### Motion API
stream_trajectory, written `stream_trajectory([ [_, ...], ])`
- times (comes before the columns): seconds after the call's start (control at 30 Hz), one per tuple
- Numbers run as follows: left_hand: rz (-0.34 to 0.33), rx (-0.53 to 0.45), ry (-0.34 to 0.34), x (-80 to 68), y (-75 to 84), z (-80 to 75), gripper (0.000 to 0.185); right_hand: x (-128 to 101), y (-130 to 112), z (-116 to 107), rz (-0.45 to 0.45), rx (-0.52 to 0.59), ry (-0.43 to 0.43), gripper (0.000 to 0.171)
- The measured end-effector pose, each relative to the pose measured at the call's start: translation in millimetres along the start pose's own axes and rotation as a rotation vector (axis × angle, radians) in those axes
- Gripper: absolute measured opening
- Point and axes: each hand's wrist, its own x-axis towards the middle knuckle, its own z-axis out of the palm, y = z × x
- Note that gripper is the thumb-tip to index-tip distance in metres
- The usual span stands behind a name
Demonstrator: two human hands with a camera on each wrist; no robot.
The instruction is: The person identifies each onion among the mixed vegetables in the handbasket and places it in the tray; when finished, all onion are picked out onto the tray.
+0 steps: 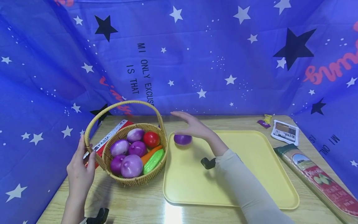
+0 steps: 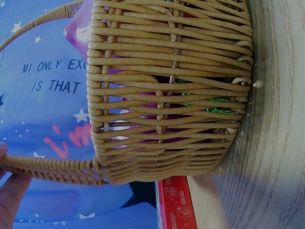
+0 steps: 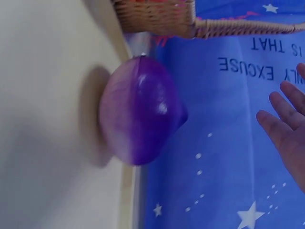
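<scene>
My left hand pinches the left side of the handle of a wicker basket; thumb and fingertip show on either side of it in the left wrist view. Inside lie several purple onions, a tomato, a carrot and a green vegetable. My right hand, fingers spread and holding nothing, hovers over another purple onion at the far left corner of a yellow tray. The right wrist view shows that onion apart from the fingers.
Behind the basket lies a red pasta box. Right of the tray are a long olive-label pack, a white packet and small purple and yellow sweets. A blue starred cloth walls the wooden table.
</scene>
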Motion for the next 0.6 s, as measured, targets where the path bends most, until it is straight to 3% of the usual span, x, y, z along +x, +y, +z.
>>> stream_trajectory([
  [0.17, 0.002, -0.003, 0.001, 0.3, 0.7, -0.1, 0.075, 4, -14, -2, -0.039, -0.003, 0.012, 0.080],
  [0.6, -0.033, 0.012, -0.009, -0.2, 1.4, -0.1, 0.075, 12, -50, -2, -0.158, 0.157, 0.059, 0.074],
])
